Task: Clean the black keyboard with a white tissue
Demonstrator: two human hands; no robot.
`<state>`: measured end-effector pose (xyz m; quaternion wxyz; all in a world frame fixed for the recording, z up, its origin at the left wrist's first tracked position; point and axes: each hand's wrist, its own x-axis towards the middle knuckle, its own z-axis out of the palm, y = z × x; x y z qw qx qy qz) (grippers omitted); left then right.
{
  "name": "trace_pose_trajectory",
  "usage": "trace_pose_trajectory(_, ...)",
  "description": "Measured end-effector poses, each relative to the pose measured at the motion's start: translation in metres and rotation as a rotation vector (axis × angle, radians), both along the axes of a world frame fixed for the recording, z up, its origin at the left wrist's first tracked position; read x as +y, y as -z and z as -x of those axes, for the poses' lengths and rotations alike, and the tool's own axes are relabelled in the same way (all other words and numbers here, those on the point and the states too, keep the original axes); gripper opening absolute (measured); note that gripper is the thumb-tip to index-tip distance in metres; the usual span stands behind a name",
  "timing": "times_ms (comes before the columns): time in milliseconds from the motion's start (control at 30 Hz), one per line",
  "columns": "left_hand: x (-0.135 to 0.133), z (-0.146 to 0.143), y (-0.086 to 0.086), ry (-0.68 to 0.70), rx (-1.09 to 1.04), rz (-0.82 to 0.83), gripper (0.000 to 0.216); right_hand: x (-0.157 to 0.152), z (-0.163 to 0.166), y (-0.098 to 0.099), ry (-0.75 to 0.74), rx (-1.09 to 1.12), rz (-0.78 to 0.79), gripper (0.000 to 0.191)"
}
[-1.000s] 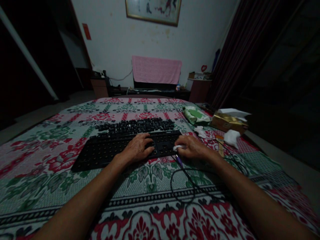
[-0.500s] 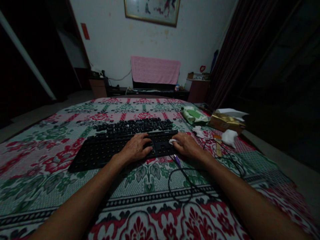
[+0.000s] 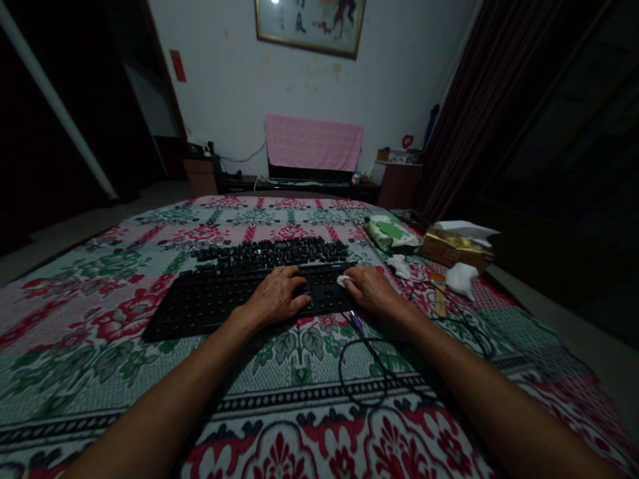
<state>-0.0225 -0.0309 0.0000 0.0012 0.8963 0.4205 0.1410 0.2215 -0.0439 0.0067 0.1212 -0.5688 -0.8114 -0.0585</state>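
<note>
A black keyboard frame with its keys removed lies on a floral cloth. Behind it sits a heap of loose black keycaps. My left hand rests on the frame's right half, fingers curled and pressing it down. At the frame's right end, my right hand pinches a small white wipe against it. The keyboard's black cable with a purple plug loops on the cloth in front of my right hand.
A green and white wipes pack, a gold tissue box and crumpled white tissues lie to the right. A pink-covered television stands on a low cabinet at the far wall. The floral cloth spreads wide to the left.
My right hand with the white wipe has shifted slightly left and farther along the frame's right end. My left hand has stayed on the frame.
</note>
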Motion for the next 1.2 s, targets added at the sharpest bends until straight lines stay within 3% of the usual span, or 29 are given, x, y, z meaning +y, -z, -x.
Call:
trace_pose_trajectory(233, -0.001, 0.0, 0.001, -0.008, 0.01, -0.01, 0.047, 0.015, 0.01, -0.007, 0.059, -0.048, -0.003, 0.023)
trace_pose_trajectory(533, -0.003, -0.001, -0.003, -0.013, 0.018, 0.004, 0.046, 0.026, 0.013, 0.004, 0.127, 0.027, -0.073, 0.023)
trace_pose_trajectory(800, -0.001, 0.0, 0.002, -0.02, 0.016, -0.009, 0.047, 0.026, -0.001, -0.004, -0.046, 0.064, 0.029, 0.02)
trace_pose_trajectory(967, -0.001, 0.0, 0.001, -0.022, 0.017, -0.005, 0.047, 0.025, -0.004, -0.004, -0.005, 0.173, -0.074, 0.021)
trace_pose_trajectory(1200, -0.002, -0.001, 0.0, -0.025, 0.025, -0.003, 0.047, 0.026, 0.005, 0.006, -0.008, 0.116, -0.079, 0.024)
